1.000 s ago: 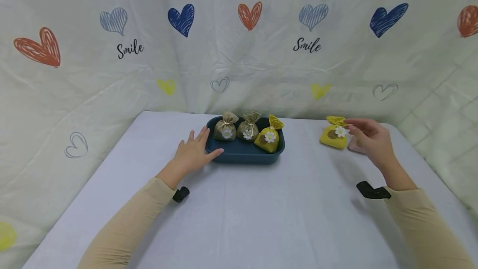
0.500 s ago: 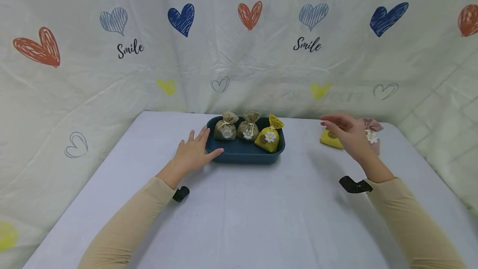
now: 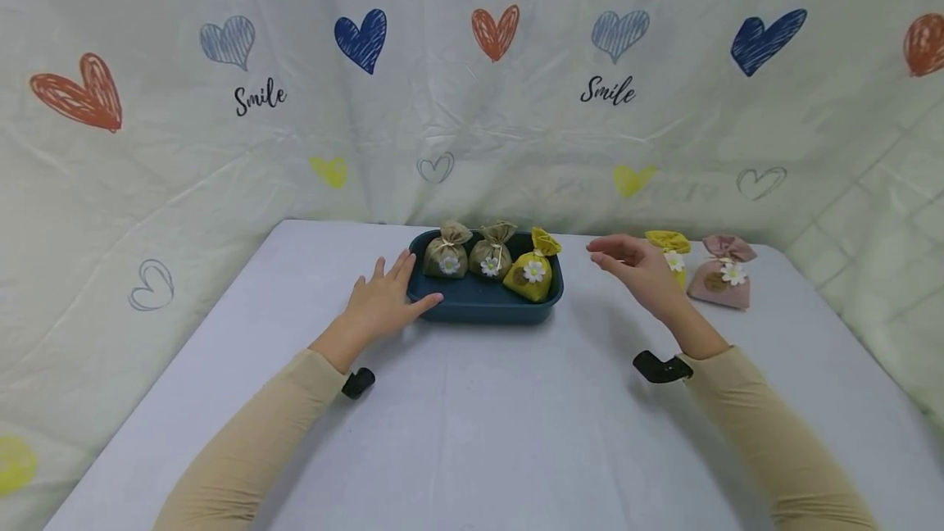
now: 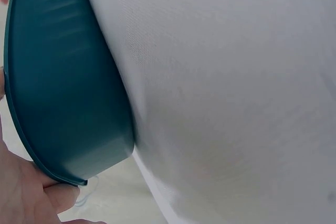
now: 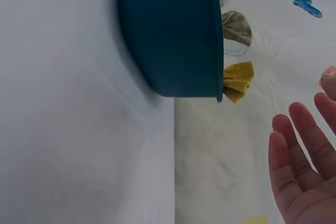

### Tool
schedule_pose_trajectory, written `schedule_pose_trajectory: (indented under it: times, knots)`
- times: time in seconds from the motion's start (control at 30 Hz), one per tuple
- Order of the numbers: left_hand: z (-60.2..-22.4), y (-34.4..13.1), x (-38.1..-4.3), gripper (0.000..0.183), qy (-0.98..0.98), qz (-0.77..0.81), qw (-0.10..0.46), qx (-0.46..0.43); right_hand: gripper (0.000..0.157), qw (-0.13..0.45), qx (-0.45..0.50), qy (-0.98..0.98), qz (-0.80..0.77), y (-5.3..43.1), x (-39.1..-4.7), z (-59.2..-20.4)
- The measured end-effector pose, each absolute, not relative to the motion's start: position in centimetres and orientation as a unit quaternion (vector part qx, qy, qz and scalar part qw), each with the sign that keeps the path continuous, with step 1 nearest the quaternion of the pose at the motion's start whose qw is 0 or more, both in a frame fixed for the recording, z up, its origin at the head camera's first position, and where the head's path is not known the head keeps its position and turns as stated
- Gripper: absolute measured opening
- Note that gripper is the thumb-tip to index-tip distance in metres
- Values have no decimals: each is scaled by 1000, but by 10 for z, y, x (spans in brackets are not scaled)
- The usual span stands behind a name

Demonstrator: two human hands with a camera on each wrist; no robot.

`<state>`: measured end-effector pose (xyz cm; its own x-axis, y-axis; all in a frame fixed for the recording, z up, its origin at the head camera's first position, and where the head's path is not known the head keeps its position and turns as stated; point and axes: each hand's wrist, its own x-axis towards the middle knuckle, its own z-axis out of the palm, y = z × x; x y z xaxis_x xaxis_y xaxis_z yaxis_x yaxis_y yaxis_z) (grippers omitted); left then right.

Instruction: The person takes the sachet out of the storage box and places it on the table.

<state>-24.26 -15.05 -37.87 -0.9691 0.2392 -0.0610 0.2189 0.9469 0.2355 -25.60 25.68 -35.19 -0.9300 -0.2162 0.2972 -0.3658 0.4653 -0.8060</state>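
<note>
Tray steadied, right hand between picks (my read); next move calls for fingers closing on a tied neck.
Dark teal rounded-rectangular tray (image 3: 483,315) sits at the back of the white table (image 3: 487,416), long axis left-right, along the back edge. Inside: two olive-brown cloth pouches (image 3: 445,259) neck up, plus a yellow cloth pouch (image 3: 529,283) at right, neck tilted right. Left hand (image 3: 374,306): fingers spread, touching the tray's left rim. Right hand (image 3: 649,279): relaxed, holding nothing, right of the tray. Second yellow pouch (image 3: 668,242) partly hidden by it; dusty-pink cloth pouch (image 3: 717,279) beyond, neck up.
</note>
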Motion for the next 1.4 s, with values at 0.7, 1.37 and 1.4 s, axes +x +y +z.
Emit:
schedule_pose_trajectory:
  times: [0.7, 1.37, 1.4]
  knots:
    - [-378, -151, -243, 100, 985, 116, 50, 115, 45, -27, 112, -884, 454, 229, -281, -359]
    - [-374, -150, -241, 99, 986, 113, 56, 112, 52, -44, 132, -916, 377, 219, -304, -355]
    - [-374, -150, -240, 99, 986, 113, 56, 112, 51, -43, 129, -917, 375, 218, -305, -355]
